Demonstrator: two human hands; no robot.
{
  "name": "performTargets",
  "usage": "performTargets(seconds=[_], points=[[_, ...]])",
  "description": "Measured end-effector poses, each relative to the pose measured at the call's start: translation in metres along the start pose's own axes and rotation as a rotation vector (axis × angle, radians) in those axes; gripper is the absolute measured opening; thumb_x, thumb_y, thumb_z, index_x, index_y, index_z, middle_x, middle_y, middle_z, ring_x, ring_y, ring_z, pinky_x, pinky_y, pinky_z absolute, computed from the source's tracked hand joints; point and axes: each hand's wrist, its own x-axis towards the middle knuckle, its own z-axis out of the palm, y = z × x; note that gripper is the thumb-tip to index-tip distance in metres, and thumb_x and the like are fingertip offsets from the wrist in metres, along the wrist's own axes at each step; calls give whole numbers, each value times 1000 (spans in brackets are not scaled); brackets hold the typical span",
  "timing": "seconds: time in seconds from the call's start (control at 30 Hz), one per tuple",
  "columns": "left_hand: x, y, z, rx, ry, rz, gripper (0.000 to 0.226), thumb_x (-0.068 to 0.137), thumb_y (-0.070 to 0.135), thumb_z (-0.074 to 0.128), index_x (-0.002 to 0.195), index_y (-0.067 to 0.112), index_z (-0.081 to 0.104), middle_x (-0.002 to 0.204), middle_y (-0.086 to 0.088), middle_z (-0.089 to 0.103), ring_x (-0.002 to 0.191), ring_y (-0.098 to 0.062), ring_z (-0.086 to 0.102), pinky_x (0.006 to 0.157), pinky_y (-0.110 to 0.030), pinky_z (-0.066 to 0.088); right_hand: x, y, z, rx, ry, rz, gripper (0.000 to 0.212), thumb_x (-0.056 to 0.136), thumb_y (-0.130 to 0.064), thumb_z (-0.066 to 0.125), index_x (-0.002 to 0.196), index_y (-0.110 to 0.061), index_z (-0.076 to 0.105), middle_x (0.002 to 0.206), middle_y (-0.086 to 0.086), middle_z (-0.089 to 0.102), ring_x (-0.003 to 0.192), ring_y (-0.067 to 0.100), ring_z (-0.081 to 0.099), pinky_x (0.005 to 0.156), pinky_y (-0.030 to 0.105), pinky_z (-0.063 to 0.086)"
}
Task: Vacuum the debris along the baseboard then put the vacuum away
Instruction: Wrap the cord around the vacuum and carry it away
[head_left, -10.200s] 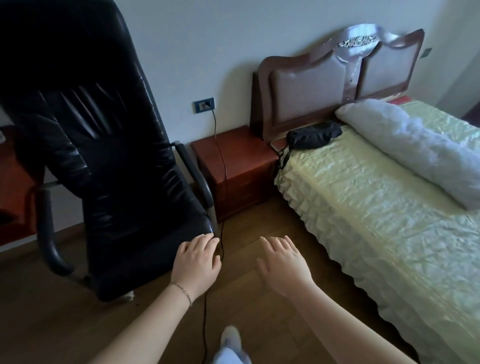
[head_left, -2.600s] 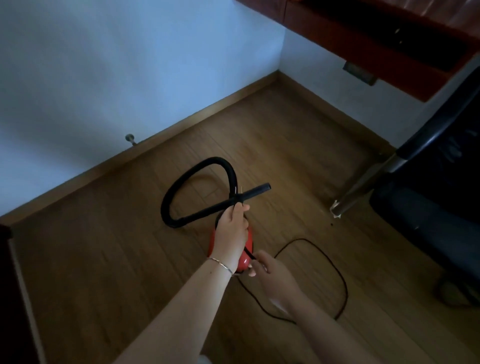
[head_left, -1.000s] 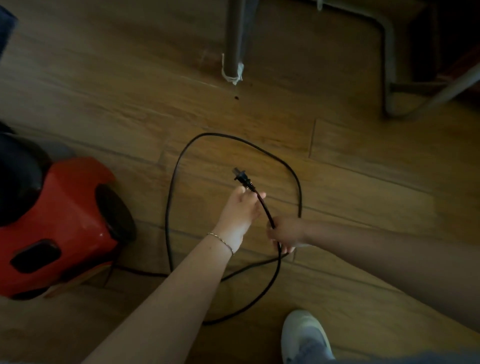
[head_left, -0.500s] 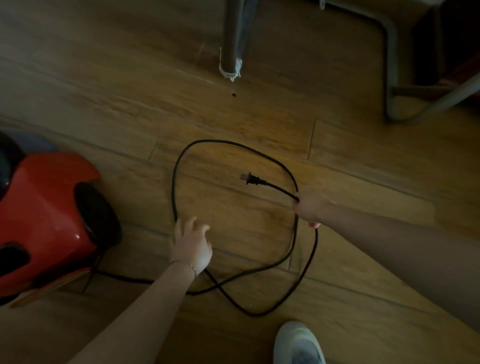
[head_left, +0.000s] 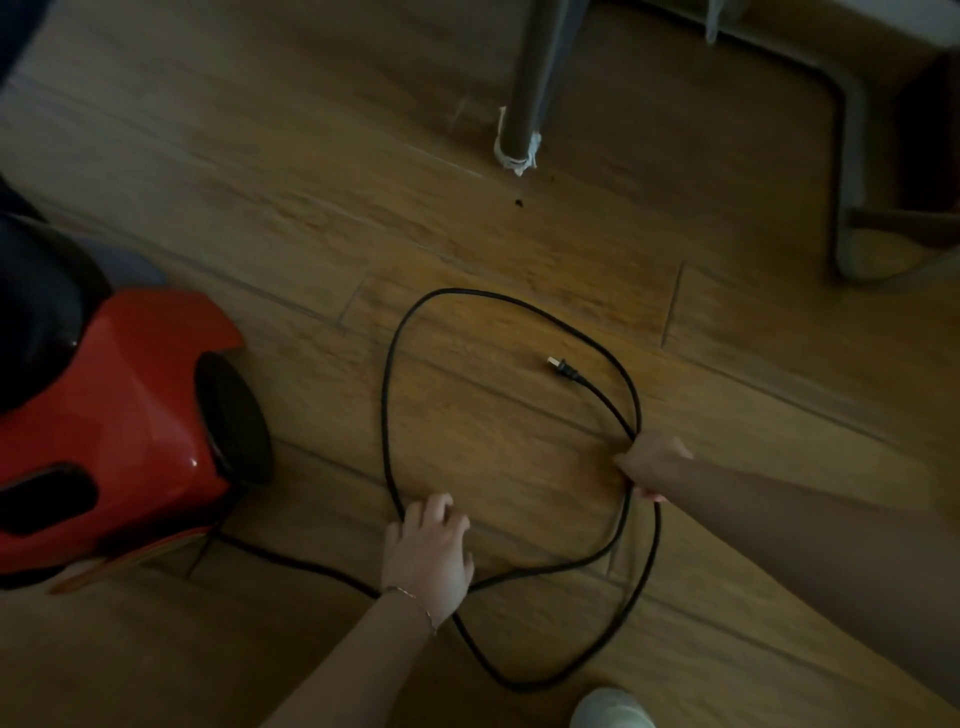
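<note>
Red vacuum (head_left: 119, 441) sits on the wood floor (head_left: 311, 208), its black cord (head_left: 387, 415) looped beside it. Right hand (head_left: 649, 465) is clamped on the cord at the loop's far side from the vacuum, plug (head_left: 563, 369) lying free just beyond it. Left hand (head_left: 428, 553), fingers spread, rests over the cord's near bend; grip not discernible. Debris speck (head_left: 518, 202) lies by the chair leg (head_left: 524, 104), well away from the vacuum.

We see the vacuum (head_left: 119, 436) at left on the floor (head_left: 260, 182), its cord (head_left: 387, 395) looping rightward. The plug (head_left: 562, 368) lies inside the loop. Left hand (head_left: 428, 558) sits at the loop's near side, right hand (head_left: 649, 462) on its right. A chair leg (head_left: 524, 93) stands behind.
</note>
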Motion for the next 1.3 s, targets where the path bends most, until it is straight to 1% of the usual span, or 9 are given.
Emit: performTargets(seconds=[0.1, 0.3, 0.47, 0.67, 0.87, 1.03, 1.13, 1.2, 1.3], points=[[-4, 3, 1, 71, -110, 21, 41, 94, 45, 43, 130, 25, 43, 145, 0, 30, 136, -24, 24, 111, -48, 21, -2, -3, -6, -19, -19, 28, 18, 93, -12, 53, 104, -1, 62, 65, 6, 51, 53, 16, 49, 38, 20, 41], [-3, 3, 6, 104, -371, 90, 32, 101, 28, 34, 127, 15, 48, 149, -6, 27, 138, -30, 21, 109, -65, 10, -1, -8, 2, 55, 31, -10, 39, 94, -30, 53, 125, -7, 56, 85, 7, 61, 70, 20, 58, 64, 31, 52], [-5, 12, -3, -44, -324, -37, 34, 101, 27, 29, 130, 17, 45, 139, -4, 41, 132, -26, 32, 107, -66, 13, -42, -52, -21, 83, 192, -335, 12, 96, -22, 48, 106, -21, 53, 78, 4, 61, 60, 20, 55, 50, 26, 40], [-8, -9, -81, -162, 41, -88, 28, 98, 31, 35, 118, 21, 51, 118, -2, 57, 117, -23, 47, 109, -55, 21, -121, -131, -69, 46, 352, -721, 27, 91, -11, 47, 73, -29, 57, 68, 7, 61, 64, 29, 60, 57, 31, 44], [-47, -31, -185, -290, 627, 101, 22, 94, 27, 40, 92, 21, 61, 82, 1, 65, 80, -18, 59, 82, -36, 47, -201, -179, -112, -290, 554, -977, 17, 87, -9, 50, 81, -19, 63, 59, 1, 57, 55, 19, 55, 51, 30, 44], [-92, -61, -234, -298, 1126, 107, 32, 83, 33, 35, 70, 18, 60, 53, 8, 44, 49, -14, 42, 53, -26, 38, -255, -223, -123, -550, 542, -1130, 19, 91, -8, 49, 98, -12, 66, 65, 0, 60, 62, 12, 56, 57, 24, 42], [-111, -87, -246, -263, 1161, -22, 24, 84, 34, 36, 76, 20, 54, 72, 10, 44, 69, -12, 46, 64, -28, 40, -287, -249, -133, -532, 582, -1207, 25, 93, -9, 51, 111, -18, 66, 74, -7, 59, 66, 1, 53, 65, 23, 39], [-117, -105, -253, -349, 1134, -126, 24, 87, 32, 49, 106, 18, 55, 102, 5, 51, 101, -15, 50, 83, -31, 43, -309, -263, -142, -567, 598, -1269, 24, 92, -7, 52, 109, -16, 65, 83, 1, 63, 74, 11, 59, 74, 31, 44], [-120, -125, -257, -523, 979, -56, 72, 89, 25, 59, 148, 22, 18, 156, -4, 16, 145, -21, 13, 116, -38, 22, -332, -275, -150, -703, 611, -1458, 16, 87, -2, 52, 90, -10, 65, 76, 11, 63, 76, 28, 63, 74, 44, 49]])
